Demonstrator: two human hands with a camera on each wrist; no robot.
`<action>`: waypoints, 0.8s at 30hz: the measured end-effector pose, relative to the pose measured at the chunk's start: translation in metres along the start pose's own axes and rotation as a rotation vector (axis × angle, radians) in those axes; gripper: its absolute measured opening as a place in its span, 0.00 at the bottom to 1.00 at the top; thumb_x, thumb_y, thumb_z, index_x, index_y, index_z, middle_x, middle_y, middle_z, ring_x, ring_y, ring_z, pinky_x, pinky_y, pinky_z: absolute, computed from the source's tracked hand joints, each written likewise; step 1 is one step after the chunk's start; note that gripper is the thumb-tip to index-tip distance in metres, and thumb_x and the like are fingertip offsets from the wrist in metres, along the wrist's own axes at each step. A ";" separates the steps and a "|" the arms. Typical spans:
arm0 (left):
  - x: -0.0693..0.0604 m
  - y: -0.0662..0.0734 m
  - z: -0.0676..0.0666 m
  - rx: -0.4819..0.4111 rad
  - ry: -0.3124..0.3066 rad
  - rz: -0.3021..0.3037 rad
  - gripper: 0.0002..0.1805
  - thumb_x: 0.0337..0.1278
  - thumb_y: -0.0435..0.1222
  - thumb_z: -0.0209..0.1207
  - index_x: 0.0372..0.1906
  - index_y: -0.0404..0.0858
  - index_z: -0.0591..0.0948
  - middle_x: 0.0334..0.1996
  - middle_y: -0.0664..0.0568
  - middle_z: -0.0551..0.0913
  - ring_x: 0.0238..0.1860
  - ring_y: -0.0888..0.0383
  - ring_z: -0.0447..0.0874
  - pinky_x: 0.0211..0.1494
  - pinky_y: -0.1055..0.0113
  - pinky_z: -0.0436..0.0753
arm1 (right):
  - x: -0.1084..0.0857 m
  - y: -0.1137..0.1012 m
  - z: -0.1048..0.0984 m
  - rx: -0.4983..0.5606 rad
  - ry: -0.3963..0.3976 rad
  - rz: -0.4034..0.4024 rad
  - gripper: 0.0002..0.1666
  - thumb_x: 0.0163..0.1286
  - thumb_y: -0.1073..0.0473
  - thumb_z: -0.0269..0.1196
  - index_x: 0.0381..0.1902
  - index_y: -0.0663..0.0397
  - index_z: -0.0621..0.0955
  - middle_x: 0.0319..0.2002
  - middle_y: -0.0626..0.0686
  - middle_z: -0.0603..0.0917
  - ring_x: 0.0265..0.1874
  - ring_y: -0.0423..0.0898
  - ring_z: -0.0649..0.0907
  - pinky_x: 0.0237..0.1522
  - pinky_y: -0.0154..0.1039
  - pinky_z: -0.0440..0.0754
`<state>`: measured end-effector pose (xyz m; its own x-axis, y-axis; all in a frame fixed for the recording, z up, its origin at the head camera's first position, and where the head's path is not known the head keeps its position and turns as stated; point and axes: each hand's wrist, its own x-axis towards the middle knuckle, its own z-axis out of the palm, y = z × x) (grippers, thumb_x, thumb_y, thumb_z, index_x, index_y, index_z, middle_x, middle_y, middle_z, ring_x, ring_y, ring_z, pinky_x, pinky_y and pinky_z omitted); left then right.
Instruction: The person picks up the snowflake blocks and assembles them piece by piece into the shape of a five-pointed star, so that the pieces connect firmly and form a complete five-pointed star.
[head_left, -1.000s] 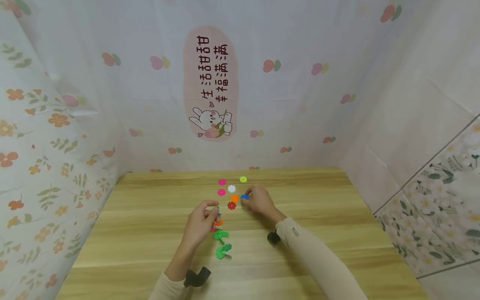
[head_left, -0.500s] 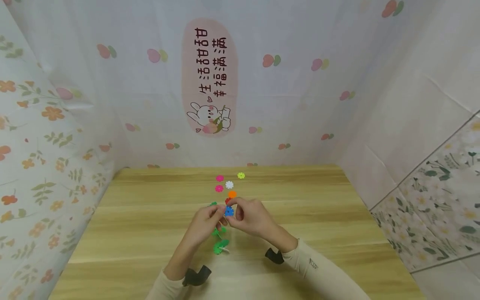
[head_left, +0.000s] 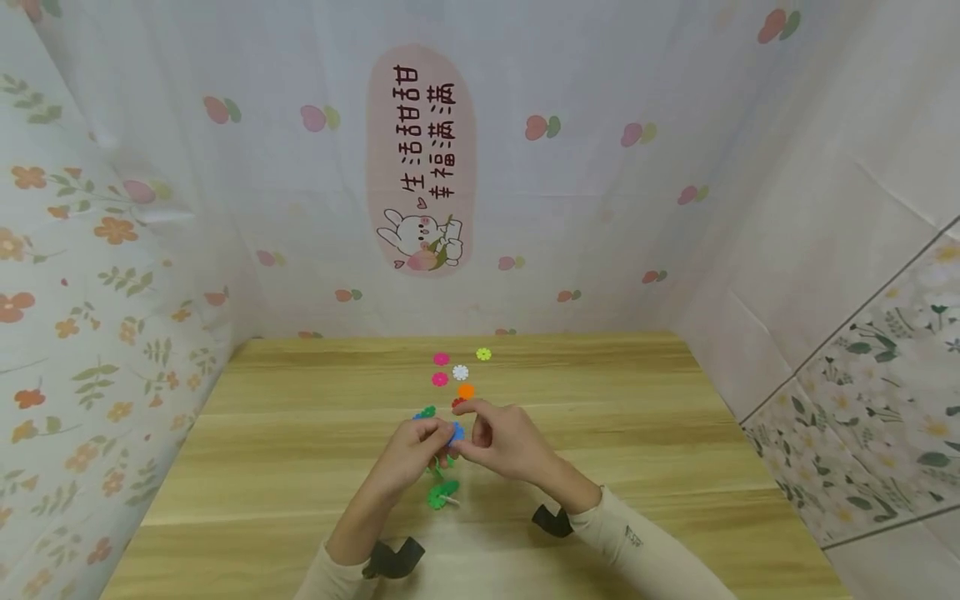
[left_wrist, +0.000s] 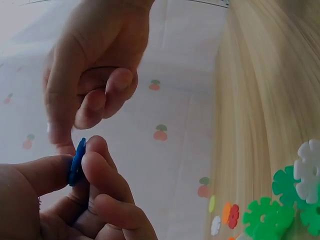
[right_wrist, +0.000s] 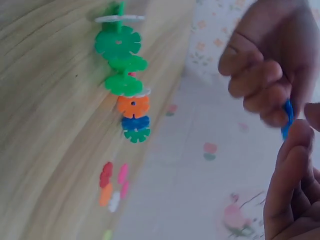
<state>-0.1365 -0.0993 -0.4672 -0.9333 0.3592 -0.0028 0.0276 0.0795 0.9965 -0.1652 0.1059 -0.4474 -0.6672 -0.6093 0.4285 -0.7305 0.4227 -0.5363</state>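
My left hand (head_left: 411, 454) pinches a small blue flower-shaped interlocking disc (left_wrist: 78, 164) between thumb and fingertips, above the table. Close to that disc is my right hand (head_left: 513, 442), its index finger and thumb apart on either side of it; whether a fingertip touches the disc is hard to tell. In the right wrist view, the disc shows edge-on at the left fingertips. Beneath the hands stands a chain of joined discs: green discs (right_wrist: 118, 42), a white one (right_wrist: 120, 19), an orange one (right_wrist: 133, 106) and a blue one (right_wrist: 135, 123). The left hand hides part of it in the head view.
Loose discs lie beyond the hands on the wooden table (head_left: 615, 400): two pink discs (head_left: 440, 379), a white disc (head_left: 461, 372), a yellow disc (head_left: 483, 354), an orange disc (head_left: 467, 391) and a partly covered red disc (head_left: 459, 403). A patterned curtain (head_left: 585, 208) rises behind.
The right hand has picked the blue disc from the table and brought it leftward to the left hand. The left hand has left the chain and now holds that disc; the right finger and thumb have parted.
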 end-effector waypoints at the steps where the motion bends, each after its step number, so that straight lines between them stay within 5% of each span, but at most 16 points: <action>1: -0.001 0.000 -0.001 0.003 0.004 -0.003 0.18 0.76 0.42 0.52 0.38 0.31 0.82 0.29 0.45 0.81 0.29 0.54 0.77 0.34 0.67 0.76 | 0.001 0.003 -0.002 0.061 0.001 0.044 0.22 0.63 0.60 0.72 0.53 0.56 0.79 0.18 0.38 0.77 0.13 0.31 0.73 0.16 0.27 0.73; 7: -0.005 0.002 -0.004 0.004 0.064 -0.028 0.19 0.75 0.46 0.53 0.37 0.34 0.83 0.32 0.36 0.82 0.29 0.53 0.76 0.35 0.66 0.76 | 0.016 0.048 -0.002 0.390 0.100 0.350 0.23 0.71 0.59 0.66 0.62 0.50 0.77 0.19 0.50 0.80 0.11 0.56 0.78 0.17 0.49 0.81; 11: -0.007 0.005 -0.006 -0.010 0.104 -0.037 0.19 0.74 0.46 0.54 0.37 0.34 0.83 0.31 0.40 0.82 0.27 0.56 0.76 0.33 0.70 0.75 | 0.033 0.087 0.013 0.475 0.161 0.533 0.22 0.72 0.56 0.65 0.62 0.45 0.77 0.20 0.61 0.78 0.16 0.67 0.77 0.22 0.56 0.82; 17: -0.011 0.007 -0.007 -0.019 0.125 -0.033 0.17 0.74 0.44 0.54 0.37 0.33 0.82 0.29 0.44 0.82 0.27 0.58 0.76 0.31 0.73 0.74 | 0.055 0.133 0.042 0.532 0.143 0.722 0.29 0.71 0.57 0.65 0.68 0.55 0.73 0.18 0.59 0.77 0.10 0.48 0.74 0.15 0.35 0.75; 21: -0.013 0.007 -0.006 -0.023 0.108 -0.034 0.17 0.75 0.44 0.54 0.38 0.33 0.82 0.29 0.46 0.82 0.27 0.58 0.76 0.31 0.73 0.73 | 0.063 0.152 0.059 0.506 0.152 0.854 0.31 0.67 0.59 0.66 0.67 0.52 0.74 0.16 0.52 0.75 0.08 0.40 0.72 0.12 0.30 0.72; 24: -0.015 0.007 -0.008 -0.015 0.114 -0.028 0.17 0.75 0.43 0.54 0.37 0.33 0.82 0.29 0.46 0.82 0.27 0.58 0.75 0.31 0.73 0.73 | 0.070 0.159 0.069 0.450 0.145 0.877 0.31 0.63 0.60 0.68 0.65 0.50 0.77 0.15 0.49 0.75 0.07 0.39 0.71 0.11 0.30 0.72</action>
<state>-0.1254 -0.1117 -0.4592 -0.9682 0.2491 -0.0217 -0.0035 0.0735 0.9973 -0.3180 0.0843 -0.5529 -0.9778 -0.1028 -0.1827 0.1325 0.3724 -0.9186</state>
